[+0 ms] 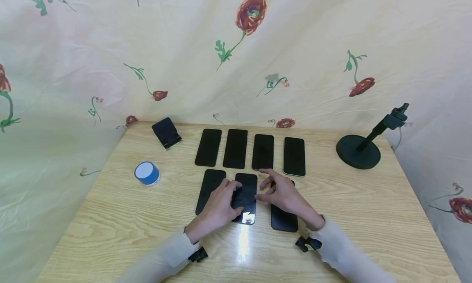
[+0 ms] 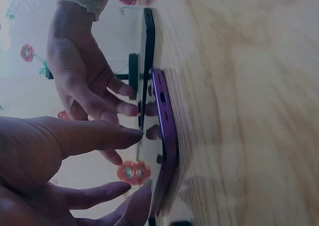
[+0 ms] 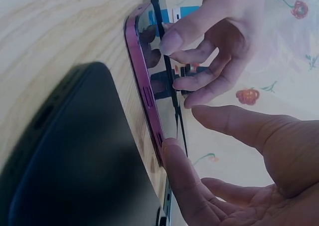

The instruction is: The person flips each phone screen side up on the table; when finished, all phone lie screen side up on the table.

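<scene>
A smartphone with a glossy dark screen lies face up in the middle of the front row; its purple-pink side frame shows in the right wrist view. Over its left part hovers my left hand, thumb and fingers spread above the screen. My right hand is at its right edge, where a fingertip meets the side frame in the right wrist view, thumb held apart. Beneath the right hand lies another dark phone, partly covered. A third phone sits left of the middle one, partly behind the left hand.
Behind, a row of several dark phones lies on the wooden table. A black folding stand and a blue-and-white round container are at the left. A black round-based stand stands at the back right, before a flowered cloth.
</scene>
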Demonstrator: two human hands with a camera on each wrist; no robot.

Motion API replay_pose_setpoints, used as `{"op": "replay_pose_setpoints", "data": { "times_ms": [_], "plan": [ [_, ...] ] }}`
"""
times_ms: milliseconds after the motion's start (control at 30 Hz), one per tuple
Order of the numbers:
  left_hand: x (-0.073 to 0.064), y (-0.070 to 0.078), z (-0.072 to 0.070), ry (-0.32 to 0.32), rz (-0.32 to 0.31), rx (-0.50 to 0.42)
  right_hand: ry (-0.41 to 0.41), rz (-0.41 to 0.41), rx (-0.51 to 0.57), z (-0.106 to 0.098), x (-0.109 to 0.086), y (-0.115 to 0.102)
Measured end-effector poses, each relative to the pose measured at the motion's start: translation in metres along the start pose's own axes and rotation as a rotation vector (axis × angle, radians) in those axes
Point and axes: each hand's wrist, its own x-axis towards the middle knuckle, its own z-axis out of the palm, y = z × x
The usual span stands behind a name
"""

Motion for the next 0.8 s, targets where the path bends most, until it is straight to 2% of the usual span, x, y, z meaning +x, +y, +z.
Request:
{"op": "replay_pose_setpoints", "data": {
  "times_ms": [233, 400, 800],
  "plan": [
    [0.000, 0.009, 0.007, -0.005, 0.063, -0.021, 0.005, -0.019, -0.005, -0.009, -0.005, 0.007],
    [0.001, 0.014, 0.014, -0.019, 0.097, -0.031, 0.039, -0.024, -0.031, -0.016, -0.008, 0.014],
    [0.001, 0.031, 0.029, -0.063, 0.168, 0.019, 0.114, -0.010, -0.079, -0.034, -0.016, 0.028]
  ]
}}
